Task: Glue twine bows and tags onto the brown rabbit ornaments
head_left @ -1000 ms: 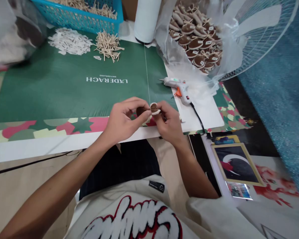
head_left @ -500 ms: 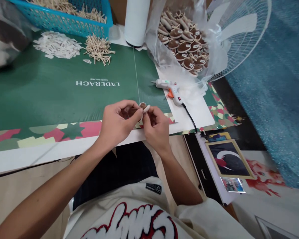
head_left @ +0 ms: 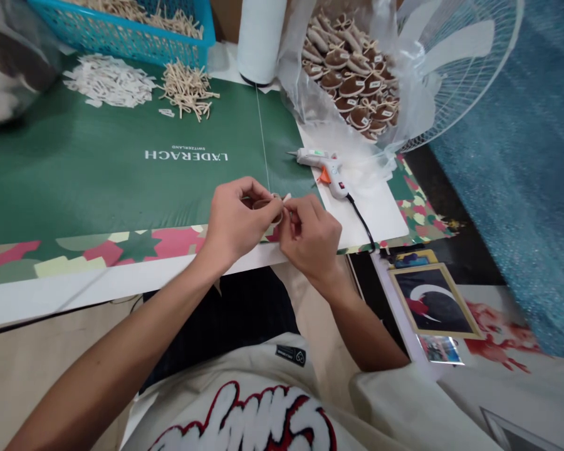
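My left hand (head_left: 239, 216) pinches a miniature shoe (head_left: 262, 204), brown with a pale rim, just above the table's front edge. Fingers cover most of it. Close against it, my right hand (head_left: 310, 235) is closed, thumb and fingertips pressed together at the shoe's right side; what they grip is hidden. A thin white thread (head_left: 262, 134) runs taut from a big white spool (head_left: 259, 44) at the back down to the shoe. Right of the thread, a white glue gun (head_left: 322, 166) with an orange trigger lies on white paper (head_left: 371, 207).
A plastic bag (head_left: 296, 94) of finished miniature shoes (head_left: 352, 84) stands at the back right, before a fan (head_left: 474, 94). White tags (head_left: 110, 80) and beige cord bows (head_left: 188, 91) lie in piles near a blue basket (head_left: 122, 41). The glue gun's black cable (head_left: 363, 222) crosses the front edge.
Both hands have shifted slightly right with the shoe. My right hand has drawn a little away and turned, and the shoe is more covered by my left fingers.
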`<state>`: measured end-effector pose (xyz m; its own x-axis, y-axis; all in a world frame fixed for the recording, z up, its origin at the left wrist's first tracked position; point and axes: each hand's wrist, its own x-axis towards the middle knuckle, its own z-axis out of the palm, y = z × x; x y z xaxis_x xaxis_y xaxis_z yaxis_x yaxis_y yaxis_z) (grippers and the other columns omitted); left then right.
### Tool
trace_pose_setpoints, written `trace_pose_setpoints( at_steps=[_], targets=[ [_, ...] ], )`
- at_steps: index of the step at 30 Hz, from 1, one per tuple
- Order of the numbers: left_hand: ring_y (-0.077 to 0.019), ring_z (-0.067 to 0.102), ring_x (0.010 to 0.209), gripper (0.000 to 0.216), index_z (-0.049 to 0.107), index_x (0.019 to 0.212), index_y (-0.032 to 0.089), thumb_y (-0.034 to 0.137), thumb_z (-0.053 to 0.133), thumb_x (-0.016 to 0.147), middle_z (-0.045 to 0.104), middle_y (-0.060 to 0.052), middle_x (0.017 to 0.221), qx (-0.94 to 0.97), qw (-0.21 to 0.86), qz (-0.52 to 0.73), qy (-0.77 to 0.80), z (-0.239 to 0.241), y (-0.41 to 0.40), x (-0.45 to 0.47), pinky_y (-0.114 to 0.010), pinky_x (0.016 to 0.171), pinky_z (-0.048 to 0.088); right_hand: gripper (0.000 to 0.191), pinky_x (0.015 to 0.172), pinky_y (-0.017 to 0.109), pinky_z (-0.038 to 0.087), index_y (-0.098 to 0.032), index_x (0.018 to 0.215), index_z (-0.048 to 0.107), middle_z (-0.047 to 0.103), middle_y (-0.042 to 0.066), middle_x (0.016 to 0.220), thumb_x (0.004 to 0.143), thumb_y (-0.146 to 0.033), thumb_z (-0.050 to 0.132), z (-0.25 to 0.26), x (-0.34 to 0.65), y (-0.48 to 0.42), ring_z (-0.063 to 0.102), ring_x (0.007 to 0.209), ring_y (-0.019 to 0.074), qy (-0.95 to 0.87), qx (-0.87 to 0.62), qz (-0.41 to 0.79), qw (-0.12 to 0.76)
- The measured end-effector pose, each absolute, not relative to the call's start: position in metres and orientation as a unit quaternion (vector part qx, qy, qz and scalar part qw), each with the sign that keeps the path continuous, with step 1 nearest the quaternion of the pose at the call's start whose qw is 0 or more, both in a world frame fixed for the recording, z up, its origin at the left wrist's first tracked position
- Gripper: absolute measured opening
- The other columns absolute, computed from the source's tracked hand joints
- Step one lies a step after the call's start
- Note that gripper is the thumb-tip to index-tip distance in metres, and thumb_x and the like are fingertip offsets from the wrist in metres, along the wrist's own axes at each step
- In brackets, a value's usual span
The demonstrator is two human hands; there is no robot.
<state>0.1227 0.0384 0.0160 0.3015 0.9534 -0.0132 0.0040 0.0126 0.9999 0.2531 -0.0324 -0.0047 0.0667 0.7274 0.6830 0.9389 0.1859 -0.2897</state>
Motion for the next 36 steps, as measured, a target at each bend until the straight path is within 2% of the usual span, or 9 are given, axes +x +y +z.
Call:
trace_pose_setpoints(
  at_steps=[9, 15, 19, 22, 24, 30, 33, 36],
  targets=[
    [-0.0116, 0.060, 0.048, 0.015, 0.072, 0.061, 0.019, 0.016, 0.078, 0.075, 0.070, -0.002, 0.060, 0.591, 0.586, 0.375, 0.409, 0.018, 0.048, 0.122, -0.025, 0.048, 0.047, 0.026, 0.060, 0.036, 0.026, -0.023, 0.086, 0.061, 0.062, 0.003, 0.074, 0.108, -0.024, 0.048, 0.007, 0.271, -0.031, 0.048, 0.061, 0.0176, -0.742, -0.578, -0.221, 0.258],
    [-0.0131, 0.059, 0.049, 0.015, 0.076, 0.063, 0.020, 0.012, 0.073, 0.075, 0.070, -0.002, 0.059, 0.630, 0.525, 0.359, 0.445, 0.022, 0.049, 0.124, -0.027, 0.050, 0.045, 0.032, 0.061, 0.039, 0.026, -0.023, 0.083, 0.060, 0.063, 0.006, 0.077, 0.108, -0.018, 0.040, 0.023, 0.283, -0.019, 0.050, 0.064, 0.0203, -0.798, -0.553, -0.155, 0.184],
    [-0.0142, 0.060, 0.055, 0.008, 0.079, 0.073, 0.020, 0.019, 0.073, 0.077, 0.072, -0.003, 0.065, 0.648, 0.515, 0.357, 0.433, 0.022, 0.049, 0.120, -0.029, 0.056, 0.048, 0.026, 0.062, 0.038, 0.027, -0.022, 0.088, 0.061, 0.067, 0.008, 0.086, 0.107, -0.018, 0.043, 0.036, 0.290, -0.010, 0.054, 0.070, 0.0209, -0.820, -0.541, -0.126, 0.142],
    [-0.0153, 0.064, 0.065, 0.010, 0.081, 0.080, 0.021, 0.019, 0.073, 0.075, 0.074, -0.002, 0.073, 0.672, 0.495, 0.381, 0.397, 0.023, 0.047, 0.116, -0.032, 0.069, 0.054, 0.015, 0.059, 0.037, 0.025, -0.022, 0.092, 0.060, 0.069, 0.008, 0.090, 0.103, -0.020, 0.051, 0.043, 0.293, -0.007, 0.056, 0.071, 0.0205, -0.828, -0.532, -0.129, 0.123],
    [-0.0152, 0.064, 0.068, 0.011, 0.082, 0.081, 0.022, 0.019, 0.074, 0.074, 0.073, -0.001, 0.074, 0.695, 0.474, 0.390, 0.373, 0.023, 0.047, 0.114, -0.033, 0.074, 0.055, 0.009, 0.058, 0.036, 0.023, -0.021, 0.093, 0.060, 0.069, 0.008, 0.091, 0.101, -0.021, 0.055, 0.044, 0.293, -0.006, 0.056, 0.071, 0.0205, -0.833, -0.526, -0.120, 0.118],
    [-0.0124, 0.057, 0.056, 0.012, 0.079, 0.077, 0.020, 0.014, 0.075, 0.067, 0.067, 0.001, 0.063, 0.668, 0.530, 0.341, 0.396, 0.018, 0.048, 0.112, -0.027, 0.052, 0.041, 0.014, 0.060, 0.035, 0.030, -0.021, 0.092, 0.059, 0.068, 0.008, 0.093, 0.103, -0.017, 0.051, 0.041, 0.291, 0.000, 0.058, 0.074, 0.0210, -0.839, -0.526, -0.073, 0.120],
    [-0.0137, 0.064, 0.058, 0.009, 0.079, 0.080, 0.019, 0.018, 0.081, 0.071, 0.071, -0.001, 0.066, 0.590, 0.595, 0.375, 0.396, 0.016, 0.049, 0.111, -0.027, 0.055, 0.049, 0.015, 0.063, 0.033, 0.037, -0.021, 0.095, 0.061, 0.068, 0.007, 0.096, 0.106, -0.025, 0.052, 0.045, 0.297, 0.003, 0.061, 0.080, 0.0212, -0.831, -0.532, -0.043, 0.157],
    [-0.0155, 0.071, 0.067, 0.012, 0.078, 0.082, 0.018, 0.022, 0.086, 0.073, 0.076, -0.004, 0.075, 0.534, 0.622, 0.406, 0.403, 0.012, 0.050, 0.106, -0.028, 0.065, 0.058, 0.023, 0.072, 0.033, 0.046, -0.023, 0.101, 0.064, 0.069, 0.006, 0.100, 0.111, -0.033, 0.046, 0.051, 0.305, 0.001, 0.064, 0.086, 0.0208, -0.799, -0.546, 0.000, 0.252]
  ],
)
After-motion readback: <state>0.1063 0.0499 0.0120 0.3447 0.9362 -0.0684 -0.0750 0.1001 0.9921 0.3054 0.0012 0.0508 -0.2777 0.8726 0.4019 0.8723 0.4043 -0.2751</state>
